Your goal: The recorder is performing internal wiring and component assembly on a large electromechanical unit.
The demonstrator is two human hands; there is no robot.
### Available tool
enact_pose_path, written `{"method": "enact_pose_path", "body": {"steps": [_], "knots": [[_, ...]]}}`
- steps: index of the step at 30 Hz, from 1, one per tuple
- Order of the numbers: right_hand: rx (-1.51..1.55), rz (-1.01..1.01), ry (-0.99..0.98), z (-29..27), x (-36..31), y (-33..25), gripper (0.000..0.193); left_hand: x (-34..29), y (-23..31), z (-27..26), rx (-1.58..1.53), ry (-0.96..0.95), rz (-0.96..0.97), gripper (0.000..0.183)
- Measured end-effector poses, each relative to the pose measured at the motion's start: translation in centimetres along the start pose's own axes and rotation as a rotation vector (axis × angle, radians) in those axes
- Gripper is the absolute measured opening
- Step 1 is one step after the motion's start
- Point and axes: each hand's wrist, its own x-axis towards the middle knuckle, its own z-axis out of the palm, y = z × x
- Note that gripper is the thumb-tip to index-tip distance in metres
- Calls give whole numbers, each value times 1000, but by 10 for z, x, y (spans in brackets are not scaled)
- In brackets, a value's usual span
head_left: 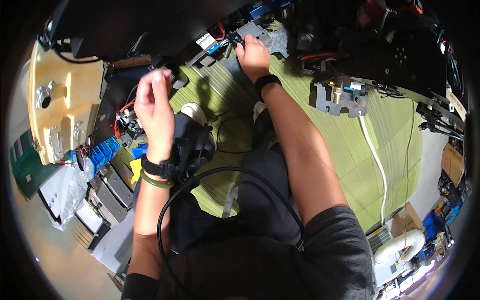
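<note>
My right hand [254, 59] reaches far forward, its fingers bent at a cluster of cables and small black parts beside a grey metal bracket [255, 32]. What its fingertips grip is hidden. Further left, my left hand [154, 105] is raised with its fingers curled in and the thumb against them. Anything inside that grasp is hidden too. Just past its fingertips is the edge of a dark machine housing [125, 25]. A blue connector [214, 48] and a white-labelled block [205, 40] sit left of my right hand.
Green striped carpet [345, 150] lies below. A black cable [225, 170] loops across my lap. On the right, a black machine panel [400, 62] carries a grey bracket with a brass fitting [338, 94] and white hose [375, 155]. A cream panel [65, 100] and blue plastic part [104, 154] are left.
</note>
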Motion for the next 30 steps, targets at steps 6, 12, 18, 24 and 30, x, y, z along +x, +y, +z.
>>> {"method": "enact_pose_path", "body": {"steps": [6,12,18,24,30], "knots": [[238,40,161,8,-8,-9,21,-22,-17,-7,76,-63,-82,21],[406,24,139,4,-15,-11,20,-16,-18,6,94,-63,-102,20],[392,-2,62,0,-23,-24,20,-22,-23,21,65,-90,-91,19],[312,-33,11,3,-34,-28,21,-31,-30,26,17,-131,-115,18],[260,16,130,3,-27,-22,22,-35,-25,29,45,-135,-103,18]]}}
